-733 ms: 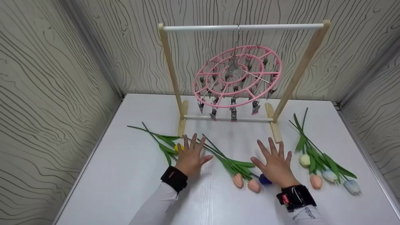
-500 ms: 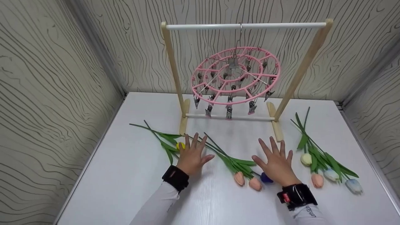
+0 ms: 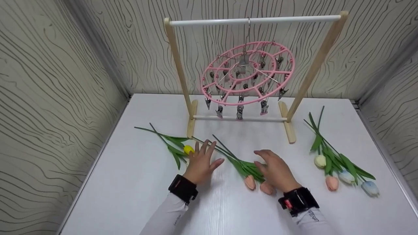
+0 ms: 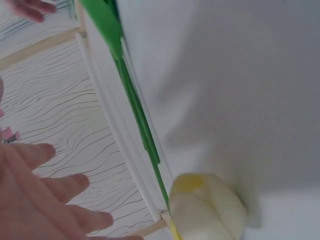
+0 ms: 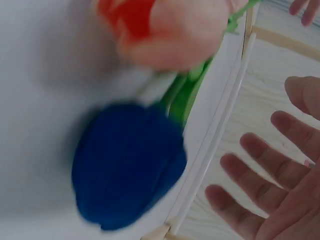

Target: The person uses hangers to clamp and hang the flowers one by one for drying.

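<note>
My left hand [image 3: 200, 164] hovers over the table with its fingers spread, holding nothing. A yellow tulip [image 3: 188, 149] lies just beyond its little finger side. In the left wrist view, a whitish tulip head [image 4: 207, 207] with a yellow patch lies below that hand. My right hand [image 3: 277, 171], fingers bent forward and also holding nothing, is above the middle bunch of tulips. Two peach tulips [image 3: 249, 182] show beside it. The blue tulip [image 5: 130, 165] is hidden under this hand in the head view but appears large in the right wrist view.
A wooden rack [image 3: 176, 62] with white rods stands at the back. From its top rod hangs a pink round clip hanger [image 3: 248, 103] with several metal clips. At the right lies another bunch of tulips, with cream [image 3: 320, 161], peach [image 3: 332, 183] and pale blue [image 3: 370, 188] heads.
My right hand has shifted left, over the blue tulip, and its spread fingers have drawn together and bent. The left hand has stayed nearly in place. The head view has tilted slightly; the hanger sways.
</note>
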Demonstrator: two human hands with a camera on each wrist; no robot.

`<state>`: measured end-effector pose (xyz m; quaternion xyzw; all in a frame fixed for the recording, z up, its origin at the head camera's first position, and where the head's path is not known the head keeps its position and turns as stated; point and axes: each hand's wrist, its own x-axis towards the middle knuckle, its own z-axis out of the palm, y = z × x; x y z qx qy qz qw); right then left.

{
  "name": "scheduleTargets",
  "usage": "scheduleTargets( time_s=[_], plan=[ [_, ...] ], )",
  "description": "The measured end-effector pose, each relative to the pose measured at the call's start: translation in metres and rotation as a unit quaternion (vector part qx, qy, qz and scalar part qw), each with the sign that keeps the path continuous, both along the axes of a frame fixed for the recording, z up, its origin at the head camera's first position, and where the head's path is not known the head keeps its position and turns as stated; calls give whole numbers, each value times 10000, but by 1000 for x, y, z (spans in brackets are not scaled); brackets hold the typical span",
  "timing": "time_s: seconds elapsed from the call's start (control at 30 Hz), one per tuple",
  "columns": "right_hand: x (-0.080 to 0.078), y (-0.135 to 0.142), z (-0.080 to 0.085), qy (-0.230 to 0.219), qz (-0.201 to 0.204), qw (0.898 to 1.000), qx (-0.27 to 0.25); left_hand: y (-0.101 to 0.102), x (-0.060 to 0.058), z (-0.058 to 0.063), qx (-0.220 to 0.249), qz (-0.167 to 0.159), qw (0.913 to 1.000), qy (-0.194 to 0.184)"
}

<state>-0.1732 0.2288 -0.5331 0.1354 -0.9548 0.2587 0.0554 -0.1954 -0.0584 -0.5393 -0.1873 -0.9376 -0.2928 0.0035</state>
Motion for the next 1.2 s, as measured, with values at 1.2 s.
scheduleTargets(
  time_s=[1.2],
  plan=[
    [-1,-40,2,22,-755,9971,94,32,59,10,4262,278,8965,-1177]
  ],
)
